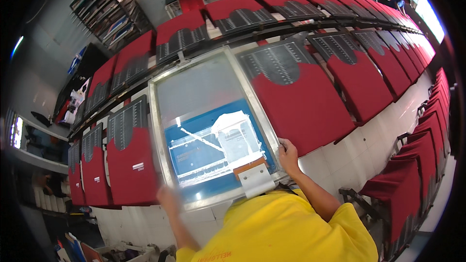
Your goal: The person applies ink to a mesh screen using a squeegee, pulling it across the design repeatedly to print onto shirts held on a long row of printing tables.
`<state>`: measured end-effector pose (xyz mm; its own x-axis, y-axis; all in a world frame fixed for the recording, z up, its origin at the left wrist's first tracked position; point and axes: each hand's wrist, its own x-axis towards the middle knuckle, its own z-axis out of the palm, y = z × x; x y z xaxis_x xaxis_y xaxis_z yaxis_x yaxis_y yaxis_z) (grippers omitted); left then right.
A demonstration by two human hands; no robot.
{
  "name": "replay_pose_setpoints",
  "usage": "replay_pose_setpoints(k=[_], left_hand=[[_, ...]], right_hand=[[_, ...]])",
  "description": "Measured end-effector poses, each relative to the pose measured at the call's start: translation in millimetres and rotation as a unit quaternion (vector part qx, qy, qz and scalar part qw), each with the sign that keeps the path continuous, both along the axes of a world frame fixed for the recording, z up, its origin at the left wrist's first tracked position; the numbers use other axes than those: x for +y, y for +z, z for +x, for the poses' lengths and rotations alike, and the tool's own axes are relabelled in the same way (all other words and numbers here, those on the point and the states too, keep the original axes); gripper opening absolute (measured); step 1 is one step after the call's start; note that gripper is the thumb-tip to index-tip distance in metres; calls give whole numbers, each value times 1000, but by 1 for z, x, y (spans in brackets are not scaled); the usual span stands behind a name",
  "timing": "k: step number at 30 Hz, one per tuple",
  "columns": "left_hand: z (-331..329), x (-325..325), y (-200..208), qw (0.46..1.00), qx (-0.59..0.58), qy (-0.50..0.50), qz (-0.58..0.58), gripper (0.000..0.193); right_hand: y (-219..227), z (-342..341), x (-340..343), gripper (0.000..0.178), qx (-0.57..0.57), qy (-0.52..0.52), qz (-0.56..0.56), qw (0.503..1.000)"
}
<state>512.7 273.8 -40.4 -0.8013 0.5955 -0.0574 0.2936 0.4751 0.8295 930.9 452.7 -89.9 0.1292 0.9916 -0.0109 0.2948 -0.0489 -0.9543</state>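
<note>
A screen printing frame (pixel 246 87) with a metal rim lies over a board in the middle. Its mesh carries a blue stencil area (pixel 194 126) with white ink (pixel 233 120) smeared across it. At its near end rests a squeegee (pixel 257 179) with a white plate and a brown wooden-looking edge, close to my body. My right hand (pixel 289 156) is closed round the frame's right rim near its lower corner. Beside the lower left rim, my left hand (pixel 169 199) is smeared by motion, so its grip cannot be made out.
Red fabric pieces (pixel 301 106) lie on boards in long rows to both sides and behind; the nearest left one (pixel 128 165) bears a small white print. More red pieces (pixel 388 184) hang at the right. A shelf rack (pixel 107 9) and red chair (pixel 191 2) stand at the back.
</note>
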Motion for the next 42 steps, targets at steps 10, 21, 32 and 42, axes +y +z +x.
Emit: replay_pose_setpoints(k=[10, 21, 32, 42], left_hand=[[201, 60, -51, 989, -71, 36, 125, 27], [350, 140, -76, 996, -68, -38, 51, 32], [354, 161, -79, 997, -67, -10, 48, 30], [355, 169, -64, 998, -61, -28, 22, 30]], right_hand=[[5, 229, 65, 27, 9, 7, 41, 999], [3, 393, 128, 29, 8, -9, 45, 999], [-9, 395, 158, 29, -7, 7, 31, 999], [0, 389, 166, 27, -20, 7, 35, 999]])
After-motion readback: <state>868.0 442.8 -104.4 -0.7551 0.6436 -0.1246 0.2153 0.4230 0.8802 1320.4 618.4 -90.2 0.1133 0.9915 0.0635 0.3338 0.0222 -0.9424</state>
